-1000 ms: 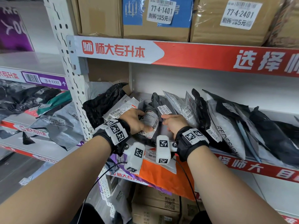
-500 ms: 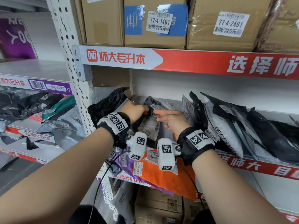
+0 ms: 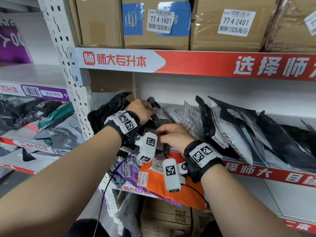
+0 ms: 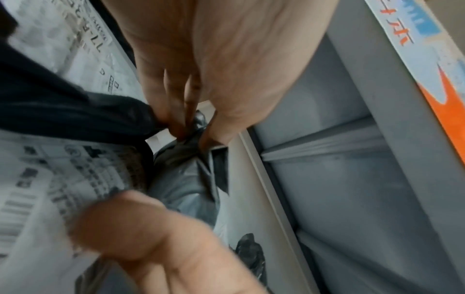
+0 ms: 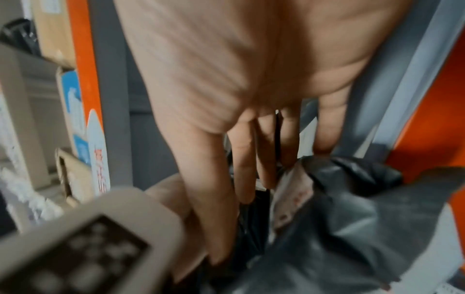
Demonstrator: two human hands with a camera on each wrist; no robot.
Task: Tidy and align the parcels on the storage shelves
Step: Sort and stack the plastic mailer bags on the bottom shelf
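A dark grey plastic parcel [image 3: 162, 121] stands at the left end of the middle shelf, among other mailers. My left hand [image 3: 150, 108] pinches its crumpled top edge; the left wrist view shows the fingers and thumb [image 4: 193, 131] closed on the grey film [image 4: 183, 179]. My right hand [image 3: 159, 134] lies lower, fingers straight and pointing left across the parcel's front. In the right wrist view the straight fingers [image 5: 251, 179] rest against the dark parcel [image 5: 327, 228]. White labelled mailers [image 4: 62, 179] press against it on one side.
A black bag [image 3: 106, 113] sits left of the hands by the perforated post [image 3: 68, 69]. White and black mailers [image 3: 230, 134] lean in a row to the right. Cardboard boxes [image 3: 153, 23] fill the shelf above. An orange parcel [image 3: 164, 190] juts out below the red shelf edge [image 3: 256, 171].
Both hands let go of the small labelled parcel and moved up and back. The left hand took hold of the dark parcel's top; the right hand flattened and slid left across its front.
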